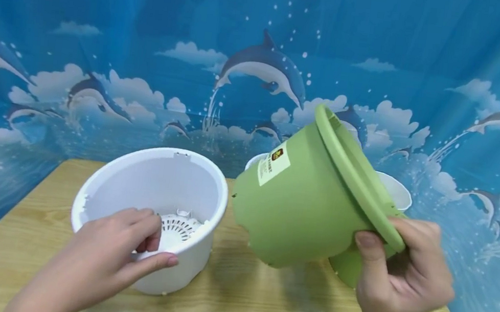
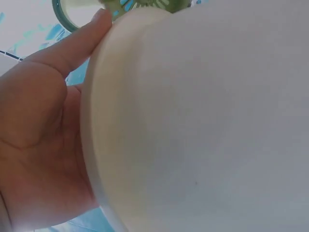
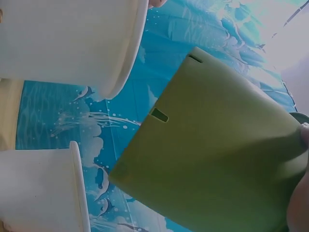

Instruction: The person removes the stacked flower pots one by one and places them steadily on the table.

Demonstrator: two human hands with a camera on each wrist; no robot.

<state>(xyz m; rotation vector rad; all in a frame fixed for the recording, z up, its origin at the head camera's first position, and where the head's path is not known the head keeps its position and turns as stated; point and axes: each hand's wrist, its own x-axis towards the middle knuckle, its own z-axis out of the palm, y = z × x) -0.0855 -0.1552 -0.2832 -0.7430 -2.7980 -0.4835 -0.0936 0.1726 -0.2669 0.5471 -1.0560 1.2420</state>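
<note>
A white plastic pot (image 1: 159, 176) with a slotted bottom stands upright on the table. My left hand (image 1: 115, 243) grips its near rim, fingers curled over inside and thumb along the outside. In the left wrist view the pot's white wall (image 2: 203, 116) fills most of the picture. My right hand (image 1: 403, 276) pinches the rim of a green plastic pot (image 1: 291, 197) that bears a white label (image 1: 274, 164). That pot is raised above the table and tilted, its base toward the white pot. Its slotted lower wall (image 3: 207, 135) shows in the right wrist view.
Behind the raised pot stands another green pot (image 1: 346, 267), mostly hidden. White rims show farther back, one at the right (image 1: 396, 190); whether they belong to one pot cannot be told. A blue dolphin curtain (image 1: 154, 21) hangs behind the wooden table (image 1: 14, 232).
</note>
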